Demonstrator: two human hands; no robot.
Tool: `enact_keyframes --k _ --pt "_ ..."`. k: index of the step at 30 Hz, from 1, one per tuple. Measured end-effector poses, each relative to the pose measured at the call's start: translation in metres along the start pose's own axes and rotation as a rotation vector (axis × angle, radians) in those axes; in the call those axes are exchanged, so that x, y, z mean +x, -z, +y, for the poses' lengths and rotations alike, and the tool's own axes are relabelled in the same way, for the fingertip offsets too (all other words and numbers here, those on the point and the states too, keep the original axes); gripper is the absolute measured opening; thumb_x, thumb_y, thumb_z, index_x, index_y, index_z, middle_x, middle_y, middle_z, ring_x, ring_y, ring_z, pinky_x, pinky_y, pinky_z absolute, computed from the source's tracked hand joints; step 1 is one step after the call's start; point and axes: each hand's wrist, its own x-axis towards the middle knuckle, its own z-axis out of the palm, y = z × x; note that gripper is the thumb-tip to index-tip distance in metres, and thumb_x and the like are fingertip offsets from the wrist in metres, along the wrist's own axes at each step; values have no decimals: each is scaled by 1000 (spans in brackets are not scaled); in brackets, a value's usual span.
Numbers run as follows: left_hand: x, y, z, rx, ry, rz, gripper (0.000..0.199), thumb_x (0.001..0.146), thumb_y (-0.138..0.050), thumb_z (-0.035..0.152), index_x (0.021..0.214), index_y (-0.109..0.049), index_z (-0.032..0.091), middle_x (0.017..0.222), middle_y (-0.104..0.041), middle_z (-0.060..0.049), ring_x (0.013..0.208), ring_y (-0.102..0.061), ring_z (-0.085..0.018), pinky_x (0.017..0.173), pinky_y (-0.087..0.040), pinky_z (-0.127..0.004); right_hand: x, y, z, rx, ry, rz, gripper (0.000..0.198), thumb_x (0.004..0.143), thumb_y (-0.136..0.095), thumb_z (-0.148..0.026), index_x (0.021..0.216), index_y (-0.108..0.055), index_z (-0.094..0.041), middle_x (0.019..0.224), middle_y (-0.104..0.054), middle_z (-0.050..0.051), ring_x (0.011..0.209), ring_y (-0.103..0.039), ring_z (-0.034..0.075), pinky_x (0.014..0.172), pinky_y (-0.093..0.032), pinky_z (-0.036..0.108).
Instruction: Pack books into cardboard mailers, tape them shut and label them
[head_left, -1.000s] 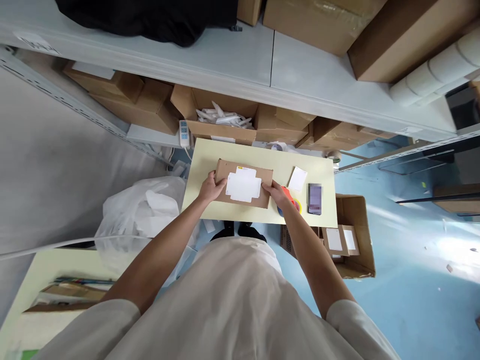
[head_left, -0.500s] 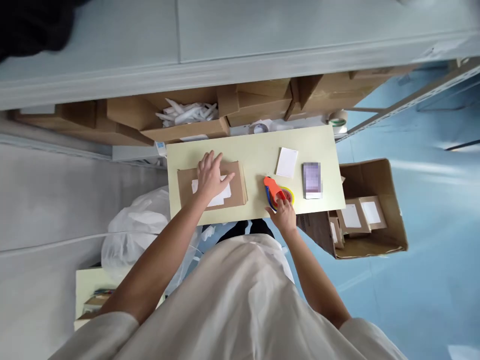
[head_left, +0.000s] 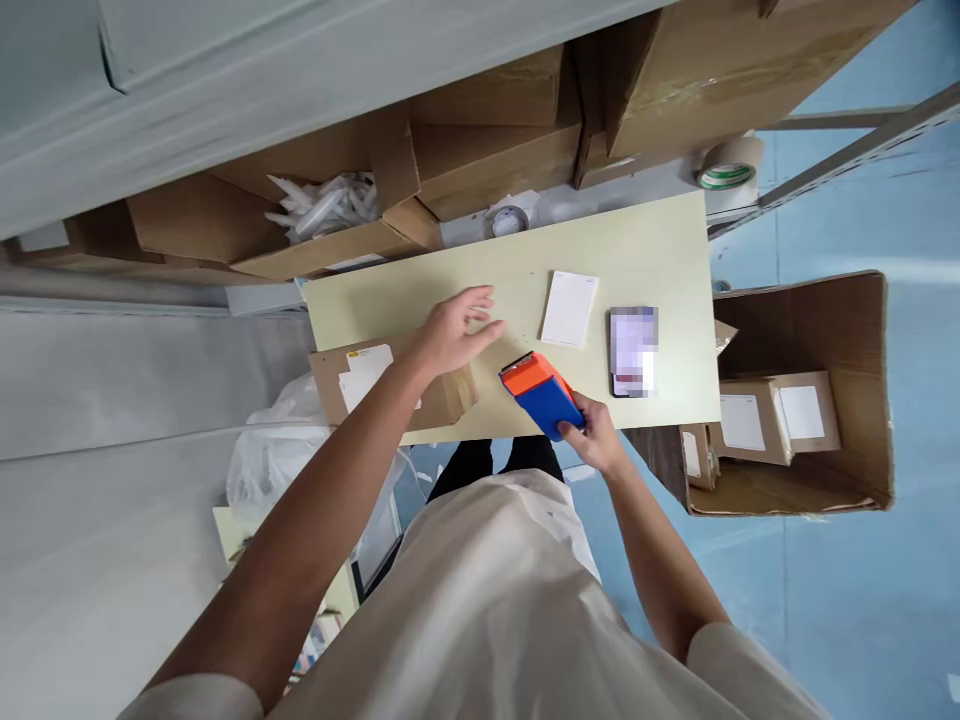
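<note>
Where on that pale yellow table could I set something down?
Free on the table: the far right corner, beyond the white paper sheet and black-edged rectangular phone, and the far left strip, beyond the left hand and brown cardboard box. Crowded: near left, at the box, and near middle, where the right hand holds the orange-and-blue tape dispenser.

A pale yellow rectangular tabletop (head_left: 637,255) carries a flat brown cardboard box (head_left: 442,400) at left, a white rectangular paper sheet (head_left: 569,309), possibly stacked, and a dark-edged phone (head_left: 631,352) at right.
</note>
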Motion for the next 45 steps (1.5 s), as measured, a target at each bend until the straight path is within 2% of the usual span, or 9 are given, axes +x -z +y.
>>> enact_keyframes --k 4,7,10,16,24,29,34,39,45 --pt "20 -11 16 -83 177 -509 42 70 -71 36 106 -68 14 95 -72 -8 85 -67 -21 76 -52 -31 3 10 1 219 1 -35 19 67 -54 -38 67 -46 -21 57 -40 -5 53 -34 10 50 -28 24" --pt "28 -15 18 -72 181 -651 27 71 -70 35 88 -71 14 76 -71 -4 71 -65 -17 66 -49 -27 4 3 3 313 -21 -24 22 67 -55 -40 66 -45 -20 59 -39 -5 54 -33 10 51 -27 24" --pt "34 -20 22 7 147 -667 20 70 -69 33 74 -68 14 66 -66 -2 63 -60 -13 60 -45 -24 3 -5 5 386 -56 6 26 71 -55 -44 67 -45 -20 60 -38 -5 55 -33 10 51 -28 24" --pt "46 -30 25 251 158 -569 20 71 -64 30 58 -61 15 55 -61 -1 55 -57 -13 54 -41 -24 4 -12 -4 500 -258 236 47 76 -58 -61 61 -49 -18 55 -40 -4 51 -34 8 46 -29 22" --pt "61 -22 16 619 355 -732 14 59 -74 27 52 -66 17 51 -59 -3 56 -60 -20 57 -44 -31 8 -61 4 1046 -516 133 52 68 -69 -66 73 -71 -14 66 -71 7 56 -62 17 50 -51 26" --pt "74 -12 4 916 221 -660 17 58 -75 32 54 -68 17 50 -56 -3 60 -61 -23 62 -46 -33 -18 -95 29 1185 -587 145 45 67 -75 -59 72 -73 -14 70 -73 7 57 -65 16 53 -53 25" --pt "72 -11 -7 1258 158 -726 6 55 -71 20 52 -66 19 53 -56 -4 69 -63 -28 69 -47 -36 -42 -132 39 1252 -673 112 45 67 -75 -58 69 -72 -13 66 -73 8 54 -64 15 51 -52 23" --pt "54 -11 -42 1214 -93 -617 6 56 -68 21 57 -64 16 63 -56 -7 101 -59 -39 96 -35 -52 -40 -167 32 1292 -686 89 42 71 -73 -55 69 -72 -13 65 -72 8 53 -64 15 49 -51 22" --pt "39 -10 -70 1276 -228 -503 36 70 -62 39 96 -70 15 86 -64 -11 116 -51 -43 105 -15 -60 -32 -178 20 1289 -744 136 39 75 -72 -50 68 -72 -12 62 -72 8 50 -63 15 47 -51 23"
